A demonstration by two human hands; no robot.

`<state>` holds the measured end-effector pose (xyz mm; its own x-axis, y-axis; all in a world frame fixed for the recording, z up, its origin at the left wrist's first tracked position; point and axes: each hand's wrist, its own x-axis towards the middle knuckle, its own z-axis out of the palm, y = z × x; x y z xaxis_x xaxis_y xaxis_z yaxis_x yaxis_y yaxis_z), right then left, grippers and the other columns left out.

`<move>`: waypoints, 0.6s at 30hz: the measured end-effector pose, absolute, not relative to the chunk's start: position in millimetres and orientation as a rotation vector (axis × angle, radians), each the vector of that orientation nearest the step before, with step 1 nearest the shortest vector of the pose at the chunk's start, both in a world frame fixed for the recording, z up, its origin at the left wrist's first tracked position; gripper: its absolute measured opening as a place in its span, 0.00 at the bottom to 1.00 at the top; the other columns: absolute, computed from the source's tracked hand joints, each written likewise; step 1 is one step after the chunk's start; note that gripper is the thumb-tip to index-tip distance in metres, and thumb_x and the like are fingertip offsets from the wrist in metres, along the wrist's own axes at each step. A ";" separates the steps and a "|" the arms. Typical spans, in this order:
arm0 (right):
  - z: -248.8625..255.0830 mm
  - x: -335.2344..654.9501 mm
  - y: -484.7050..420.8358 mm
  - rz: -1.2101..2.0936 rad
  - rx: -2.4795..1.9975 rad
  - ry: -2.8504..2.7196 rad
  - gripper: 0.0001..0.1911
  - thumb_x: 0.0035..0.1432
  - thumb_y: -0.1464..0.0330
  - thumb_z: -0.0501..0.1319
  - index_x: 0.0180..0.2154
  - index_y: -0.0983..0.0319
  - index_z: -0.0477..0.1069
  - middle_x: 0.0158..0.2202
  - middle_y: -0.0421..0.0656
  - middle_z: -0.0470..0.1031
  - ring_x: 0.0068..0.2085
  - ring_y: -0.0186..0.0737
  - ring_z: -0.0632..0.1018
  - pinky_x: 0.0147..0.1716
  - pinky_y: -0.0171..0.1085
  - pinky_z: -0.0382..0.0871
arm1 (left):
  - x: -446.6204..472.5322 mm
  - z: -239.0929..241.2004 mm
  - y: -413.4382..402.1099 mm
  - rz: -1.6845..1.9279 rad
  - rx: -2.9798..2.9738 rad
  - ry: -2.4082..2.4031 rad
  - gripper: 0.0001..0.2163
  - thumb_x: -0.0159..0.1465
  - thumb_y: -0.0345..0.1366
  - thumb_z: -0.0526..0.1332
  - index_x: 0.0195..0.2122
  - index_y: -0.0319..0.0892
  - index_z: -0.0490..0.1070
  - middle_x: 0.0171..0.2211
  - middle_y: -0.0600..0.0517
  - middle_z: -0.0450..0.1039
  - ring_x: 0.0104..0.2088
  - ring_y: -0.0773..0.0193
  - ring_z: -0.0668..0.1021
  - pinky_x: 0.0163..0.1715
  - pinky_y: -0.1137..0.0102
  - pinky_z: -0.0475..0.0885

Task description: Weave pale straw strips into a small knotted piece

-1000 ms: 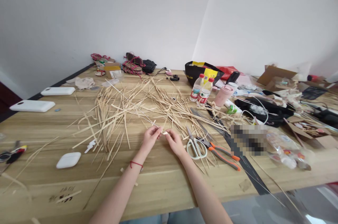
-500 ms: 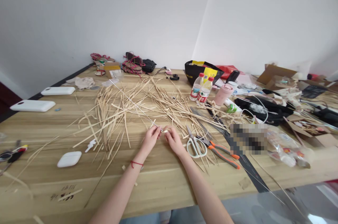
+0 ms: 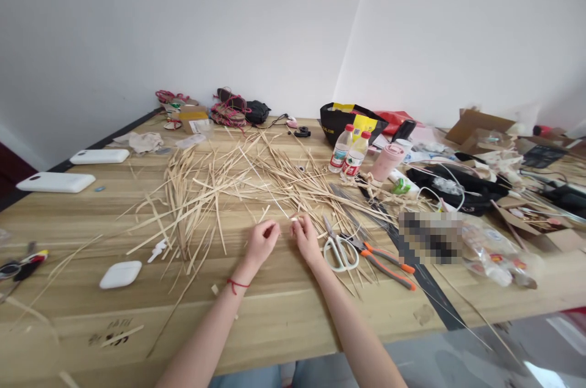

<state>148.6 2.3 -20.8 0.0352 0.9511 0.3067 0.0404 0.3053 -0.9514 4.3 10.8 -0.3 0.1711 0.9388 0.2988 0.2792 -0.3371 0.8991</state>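
Observation:
My right hand [image 3: 306, 238] is closed in a pinch on the near end of a thin pale straw strip [image 3: 268, 188] that runs up and to the left over the straw pile [image 3: 206, 186]. A little to its left, my left hand [image 3: 262, 240] rests on the wooden table [image 3: 284, 315] with its fingers curled in. It is apart from the right hand, and I cannot see what, if anything, is inside it. A red string circles the left wrist. White scissors [image 3: 339, 252] lie just right of my right hand.
Orange-handled pliers [image 3: 389, 266] and a long black strip [image 3: 423, 281] lie right of the scissors. Two water bottles [image 3: 348, 156], a pink cup [image 3: 387, 163], a black bag [image 3: 350, 122] and cardboard boxes crowd the right. A white earbud case [image 3: 119, 274] and two white power banks [image 3: 55, 182] lie left.
My hands, which were together on the strip, have come apart. The left hand drew back to the left, and the strip's far end swung to the right.

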 end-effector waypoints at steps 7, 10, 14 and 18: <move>-19.1 150.0 4.2 0.976 -1.052 -1.144 0.09 0.60 0.59 0.51 0.36 0.58 0.60 0.20 0.33 0.60 0.20 0.33 0.62 0.22 0.32 0.57 | 12.5 5.4 -3.6 1.025 2.159 1.174 0.15 0.62 0.35 0.53 0.49 0.43 0.71 0.19 0.54 0.70 0.18 0.71 0.64 0.19 0.75 0.57; -20.7 149.2 3.9 0.947 -1.085 -1.129 0.11 0.59 0.58 0.51 0.33 0.58 0.61 0.20 0.34 0.62 0.21 0.33 0.64 0.22 0.33 0.59 | 16.3 1.9 -4.9 0.983 2.269 1.222 0.18 0.63 0.33 0.52 0.54 0.45 0.66 0.19 0.55 0.71 0.16 0.71 0.66 0.18 0.75 0.58; -21.6 148.1 2.4 0.822 -1.167 -1.206 0.13 0.59 0.57 0.52 0.29 0.59 0.62 0.23 0.37 0.66 0.26 0.35 0.68 0.27 0.34 0.63 | 19.6 -4.8 -2.6 0.952 2.308 1.300 0.19 0.63 0.33 0.52 0.56 0.44 0.63 0.22 0.52 0.75 0.17 0.67 0.71 0.17 0.74 0.59; -22.9 147.4 1.2 0.704 -1.216 -1.347 0.15 0.60 0.57 0.50 0.32 0.61 0.66 0.28 0.41 0.71 0.30 0.37 0.71 0.31 0.35 0.64 | 20.8 -9.6 -0.2 1.016 2.306 1.344 0.18 0.64 0.34 0.52 0.55 0.43 0.65 0.29 0.49 0.78 0.21 0.64 0.76 0.21 0.73 0.65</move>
<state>147.4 1.2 -22.9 0.1666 0.9273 0.3351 0.2548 0.2878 -0.9232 20.8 -0.2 -9.6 0.3177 0.8450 0.4301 0.6444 -0.5252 0.5558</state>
